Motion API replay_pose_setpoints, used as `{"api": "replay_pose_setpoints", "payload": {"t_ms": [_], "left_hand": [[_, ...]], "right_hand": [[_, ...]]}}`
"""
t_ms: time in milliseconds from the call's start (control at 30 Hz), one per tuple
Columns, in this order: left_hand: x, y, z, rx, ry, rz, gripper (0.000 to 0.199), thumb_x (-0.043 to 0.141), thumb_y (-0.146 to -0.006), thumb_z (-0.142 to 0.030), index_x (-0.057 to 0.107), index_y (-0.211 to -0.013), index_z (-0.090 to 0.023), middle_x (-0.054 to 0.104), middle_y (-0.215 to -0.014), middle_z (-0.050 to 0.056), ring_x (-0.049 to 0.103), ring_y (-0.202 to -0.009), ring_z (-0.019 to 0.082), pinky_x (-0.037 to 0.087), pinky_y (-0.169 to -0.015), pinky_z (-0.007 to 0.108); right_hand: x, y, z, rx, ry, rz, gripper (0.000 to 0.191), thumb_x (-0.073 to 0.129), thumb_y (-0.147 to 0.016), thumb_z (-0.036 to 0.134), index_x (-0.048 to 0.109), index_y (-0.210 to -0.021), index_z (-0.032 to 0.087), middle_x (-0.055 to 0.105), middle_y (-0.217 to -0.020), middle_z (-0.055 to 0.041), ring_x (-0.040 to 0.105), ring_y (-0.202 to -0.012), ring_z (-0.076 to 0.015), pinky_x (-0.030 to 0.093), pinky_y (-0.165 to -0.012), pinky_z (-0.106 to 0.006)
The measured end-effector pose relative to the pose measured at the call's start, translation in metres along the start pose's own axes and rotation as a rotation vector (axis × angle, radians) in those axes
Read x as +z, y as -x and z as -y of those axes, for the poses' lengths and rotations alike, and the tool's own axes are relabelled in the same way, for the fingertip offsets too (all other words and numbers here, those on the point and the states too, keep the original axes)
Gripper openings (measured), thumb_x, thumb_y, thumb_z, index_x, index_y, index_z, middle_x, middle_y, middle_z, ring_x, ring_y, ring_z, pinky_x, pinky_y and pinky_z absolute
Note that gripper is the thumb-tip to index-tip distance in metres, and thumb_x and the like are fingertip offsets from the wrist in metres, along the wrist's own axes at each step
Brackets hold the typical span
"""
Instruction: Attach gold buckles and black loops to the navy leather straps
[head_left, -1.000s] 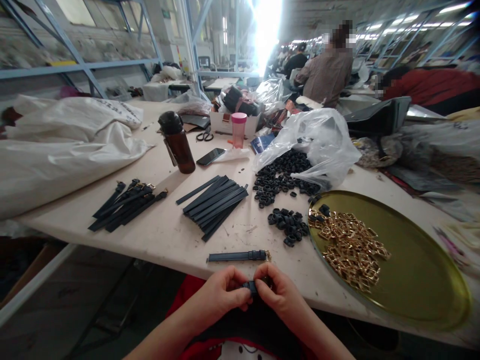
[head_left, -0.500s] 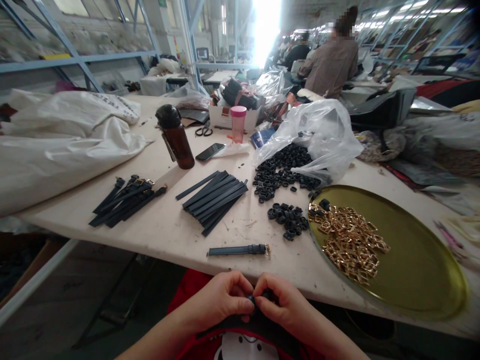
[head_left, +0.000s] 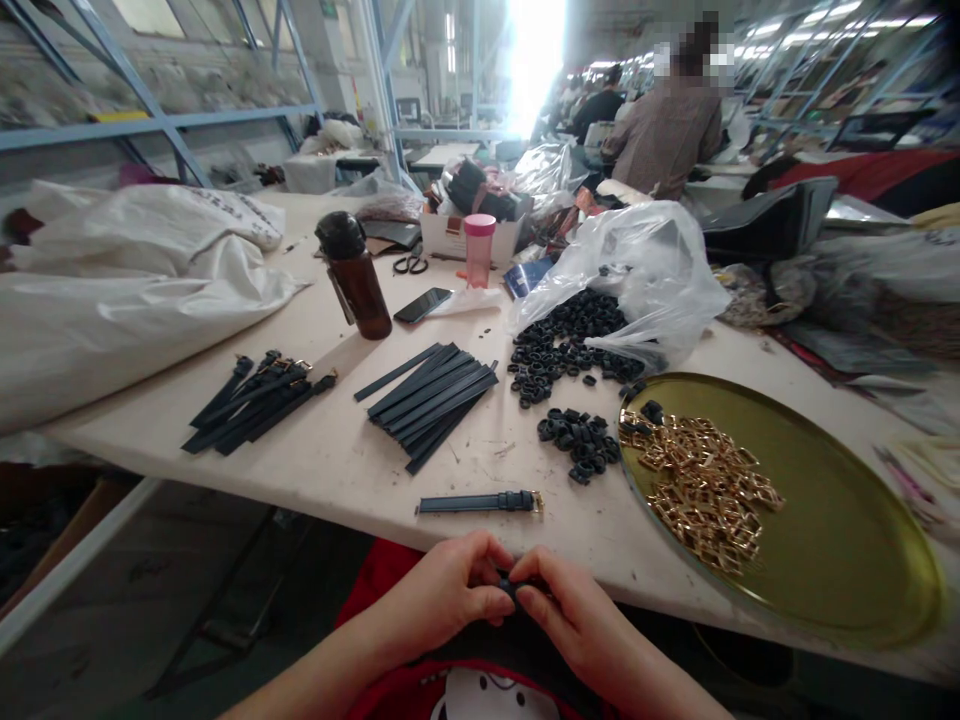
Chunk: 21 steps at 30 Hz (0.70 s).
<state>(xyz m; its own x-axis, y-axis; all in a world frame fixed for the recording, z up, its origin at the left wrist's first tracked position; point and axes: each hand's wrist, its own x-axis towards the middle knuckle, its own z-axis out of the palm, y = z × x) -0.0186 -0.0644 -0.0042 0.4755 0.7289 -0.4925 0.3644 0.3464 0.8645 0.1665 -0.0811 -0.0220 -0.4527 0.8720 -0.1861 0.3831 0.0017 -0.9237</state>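
Just in front of the table's near edge, my left hand (head_left: pixel 469 590) and my right hand (head_left: pixel 559 595) meet fingertip to fingertip. Both pinch a small black piece (head_left: pixel 511 585), which the fingers mostly hide; I cannot tell if it is a strap or a loop. Closest on the table lies a black strap (head_left: pixel 472 502) fitted with loops and a gold buckle (head_left: pixel 537 501). Beyond it is a stack of plain black strips (head_left: pixel 431 400). A small heap of black loops (head_left: pixel 577 440) sits to the right, and a green-gold tray (head_left: pixel 847 540) carries many gold buckles (head_left: pixel 709 490).
Buckled straps (head_left: pixel 255 405) are bunched at left, near a white sack (head_left: pixel 135 310). A brown bottle (head_left: pixel 358 285), a phone (head_left: pixel 422 305), scissors (head_left: pixel 410 265) and a pink cup (head_left: pixel 478 255) stand farther back. A clear bag (head_left: pixel 652 270) spills more loops. A person (head_left: pixel 667 140) sits beyond.
My fingertips have shifted slightly around the small black piece, and the right hand's fingers have straightened a little. The things on the table lie as before.
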Motion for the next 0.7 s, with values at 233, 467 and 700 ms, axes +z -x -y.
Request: {"api": "replay_pose_setpoints", "payload": {"t_ms": [233, 467, 700], "left_hand": [[-0.026, -0.032, -0.016, 0.281, -0.643, -0.197, 0.037, 0.059, -0.074, -0.028, 0.05, -0.108, -0.019, 0.062, -0.099, 0.006, 0.056, -0.091, 0.022, 0.042, -0.081, 0.033], [-0.023, -0.052, -0.012, 0.289, -1.171, -0.292, 0.015, 0.042, -0.082, -0.011, 0.057, -0.085, -0.012, 0.06, -0.089, 0.013, 0.056, -0.088, 0.026, 0.044, -0.076, 0.037], [-0.1, -0.009, -0.001, 0.053, -1.267, -0.645, 0.027, 0.034, -0.087, -0.015, 0.048, -0.109, -0.024, 0.061, -0.093, 0.002, 0.059, -0.081, 0.015, 0.045, -0.072, 0.023]], "right_hand": [[-0.015, -0.03, -0.005, -0.085, 0.228, -0.213, 0.013, 0.045, -0.084, 0.027, 0.056, -0.089, 0.021, 0.061, -0.085, -0.0053, 0.054, -0.08, -0.0215, 0.04, -0.071, -0.033], [-0.013, -0.056, -0.034, -0.215, 0.315, -0.455, 0.016, 0.043, -0.085, 0.03, 0.055, -0.088, 0.021, 0.056, -0.09, -0.0081, 0.053, -0.085, -0.0229, 0.043, -0.076, -0.037], [-0.017, -0.046, -0.068, -0.213, 0.325, -0.568, 0.027, 0.042, -0.084, 0.038, 0.052, -0.104, 0.022, 0.056, -0.106, -0.0095, 0.058, -0.092, -0.0234, 0.049, -0.075, -0.036]]}}
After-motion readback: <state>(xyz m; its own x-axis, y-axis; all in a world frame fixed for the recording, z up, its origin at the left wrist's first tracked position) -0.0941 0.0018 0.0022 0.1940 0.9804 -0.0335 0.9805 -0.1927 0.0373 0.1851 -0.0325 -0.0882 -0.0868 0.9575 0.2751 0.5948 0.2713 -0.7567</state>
